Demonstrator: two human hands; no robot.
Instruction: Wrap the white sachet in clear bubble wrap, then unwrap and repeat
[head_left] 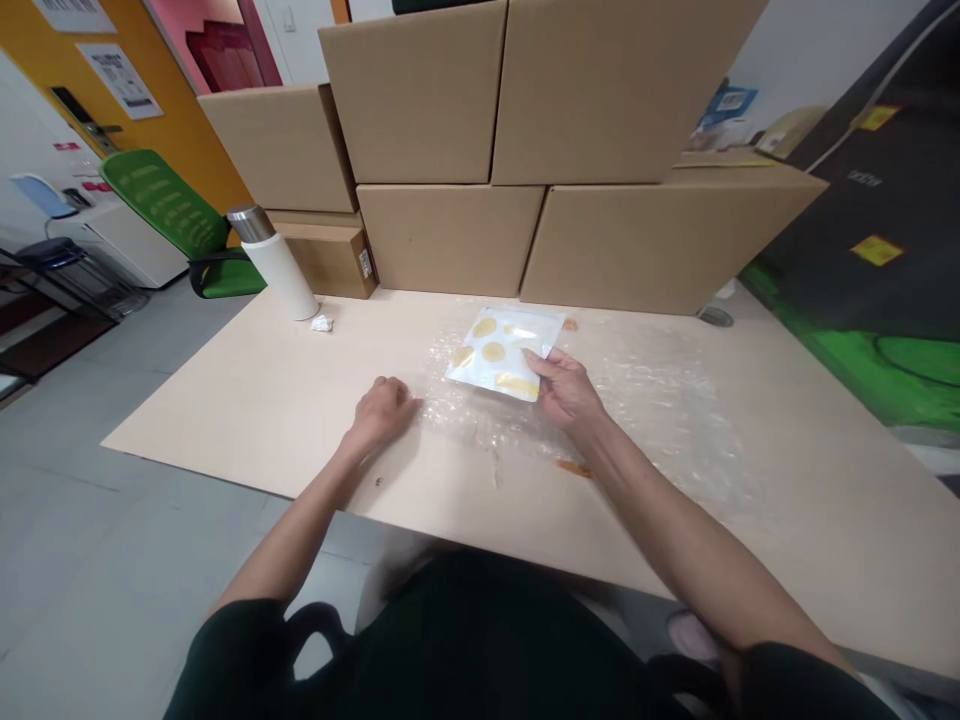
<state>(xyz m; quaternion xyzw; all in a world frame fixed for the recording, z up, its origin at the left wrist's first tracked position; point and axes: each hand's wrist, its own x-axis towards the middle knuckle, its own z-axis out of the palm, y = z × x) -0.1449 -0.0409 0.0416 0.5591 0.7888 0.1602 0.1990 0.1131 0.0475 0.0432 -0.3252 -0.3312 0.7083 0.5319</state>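
Observation:
A flat white pouch (480, 352) printed with yellow circles is pinched at its right edge by my right hand (566, 388), thumb on top. The pouch is held over a sheet of clear bubble wrap (660, 400) spread on the table. My left hand (382, 408) rests on the table at the left of the wrap, its fingers curled in. I see nothing in that hand. Its thumb side is close to the wrap's left edge. A strip of brown tape (574, 468) shows at the wrap's near side, by my right forearm.
Cardboard boxes (450, 240) are stacked along the far side of the table (247, 400). At the back left a white bottle (281, 275) with a metal cap stands beside a crumpled white scrap (322, 323). A green chair (161, 205) is beyond the table.

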